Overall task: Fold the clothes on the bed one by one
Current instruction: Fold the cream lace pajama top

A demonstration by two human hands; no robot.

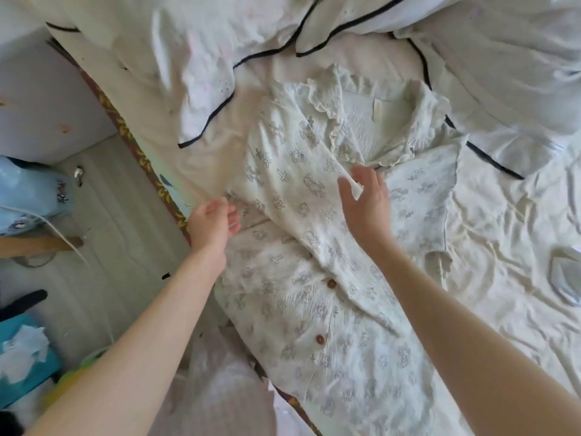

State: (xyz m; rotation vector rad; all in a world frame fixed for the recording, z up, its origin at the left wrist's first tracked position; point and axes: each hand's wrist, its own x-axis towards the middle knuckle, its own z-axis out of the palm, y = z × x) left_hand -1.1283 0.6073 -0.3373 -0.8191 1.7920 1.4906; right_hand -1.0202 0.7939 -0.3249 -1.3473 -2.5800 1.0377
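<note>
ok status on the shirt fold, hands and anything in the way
Left hand pinching the printed shirt at its left edge. Right hand pinching a fold near the collar. Shirt buttoned, lying on the bed, one side folded over. White bedding bunched beyond the collar.

**A lived-in home bedroom**

A bed with a rumpled cream sheet fills most of the view, with white pillows piped in dark trim heaped along its far edge. A cream printed pyjama top with brown buttons lies spread on the sheet. Beside the bed's left edge, pale plank flooring holds everyday clutter, including a teal box with crumpled white paper.
</note>
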